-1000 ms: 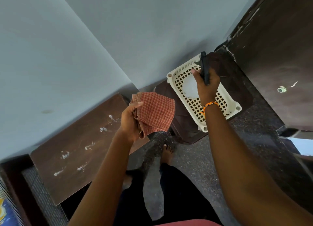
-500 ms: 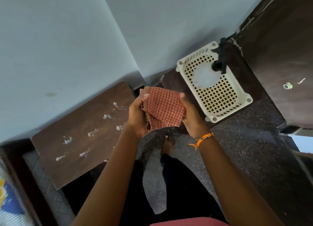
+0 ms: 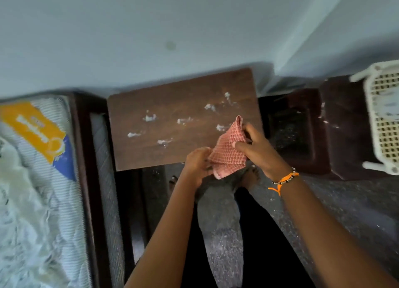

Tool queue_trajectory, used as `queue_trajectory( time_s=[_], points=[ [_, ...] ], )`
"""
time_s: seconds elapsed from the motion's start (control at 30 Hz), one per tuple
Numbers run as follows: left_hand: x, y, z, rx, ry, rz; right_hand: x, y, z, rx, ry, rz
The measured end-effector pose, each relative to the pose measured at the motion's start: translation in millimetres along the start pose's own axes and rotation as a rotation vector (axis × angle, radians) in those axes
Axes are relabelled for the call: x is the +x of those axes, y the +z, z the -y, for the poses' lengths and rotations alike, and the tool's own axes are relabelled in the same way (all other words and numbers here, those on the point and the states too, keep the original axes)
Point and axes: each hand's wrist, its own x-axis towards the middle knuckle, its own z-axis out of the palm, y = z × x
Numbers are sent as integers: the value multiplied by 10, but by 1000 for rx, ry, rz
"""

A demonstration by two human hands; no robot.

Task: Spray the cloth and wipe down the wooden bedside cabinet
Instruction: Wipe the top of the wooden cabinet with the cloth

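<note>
A red checked cloth (image 3: 226, 153) is held between both hands over the front right corner of the wooden bedside cabinet (image 3: 168, 102). My left hand (image 3: 197, 164) grips its lower left edge. My right hand (image 3: 259, 149) pinches its upper right side; an orange wristband sits on that wrist. The cabinet's dark brown top carries several white foamy blobs (image 3: 149, 118) spread across its middle and right. No spray bottle is visible in this view.
A bed with a striped mattress (image 3: 43, 179) and dark frame stands left of the cabinet. A cream plastic basket (image 3: 375, 119) rests on a dark stool at the right edge. Grey walls rise behind. My bare feet stand on dark speckled floor (image 3: 323, 201).
My right hand left the spray bottle in the basket and joined the left hand on the cloth. My view swung left, bringing the cabinet to centre and the bed into sight.
</note>
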Motion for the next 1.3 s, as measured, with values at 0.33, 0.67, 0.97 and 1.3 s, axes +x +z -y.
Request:
queue_trajectory(
  time_s=[0.33,0.67,0.97,1.3],
  points=[
    [564,-1945,328,296,115,-104,950,1680,286,-861,-465,2],
    [1280,-3152,283,623,199,-297,1428,2986,-678,-1189,-390,105],
    [1482,-3387,527,414,233,-395,1765,3377,-1154,-1122,-297,-136],
    [1643,-3599,688,422,353,-453,1936,4637,-1003,-1258,-536,-7]
  ],
)
